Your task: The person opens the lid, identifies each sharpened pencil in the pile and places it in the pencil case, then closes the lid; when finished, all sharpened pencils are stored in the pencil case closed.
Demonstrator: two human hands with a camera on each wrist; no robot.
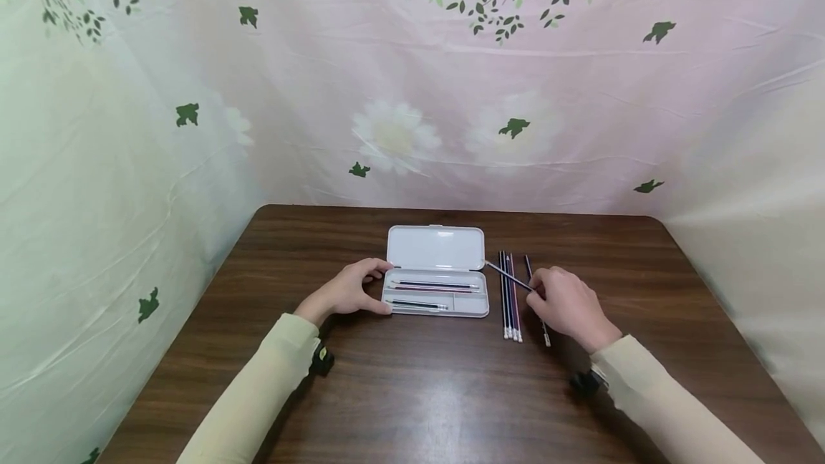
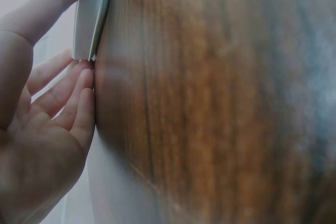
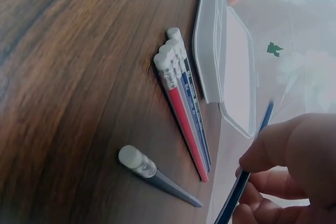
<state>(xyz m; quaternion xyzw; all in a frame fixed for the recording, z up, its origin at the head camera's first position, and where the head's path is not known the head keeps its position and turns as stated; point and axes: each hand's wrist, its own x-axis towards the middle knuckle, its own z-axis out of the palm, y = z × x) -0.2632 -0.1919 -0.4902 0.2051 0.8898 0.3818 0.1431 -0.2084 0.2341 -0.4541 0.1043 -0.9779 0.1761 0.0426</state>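
Note:
A white pencil case [image 1: 469, 305] lies on the table with its lid [image 1: 435, 248] folded back. Long pencils lie in its rear compartment, and shorter dark green ones [image 1: 415, 304] in the front left one. My left hand [image 1: 348, 289] holds the case's left end, thumb at the front corner and fingers at the back. Between thumb and fingers, my right hand [image 1: 568, 308] pinches a dark blue pencil [image 3: 242, 182], raised and slanting toward the case's right side. Below it, several pencils [image 1: 510, 306] with white erasers lie side by side, one of them red. A single dark pencil [image 1: 545, 331] lies under the right hand.
The brown wooden table [image 1: 412, 392] reaches back to a hanging cloth [image 1: 580, 92] printed with leaves and flowers, which also closes off both sides. Dark wrist devices [image 1: 322, 360] sit below both sleeves.

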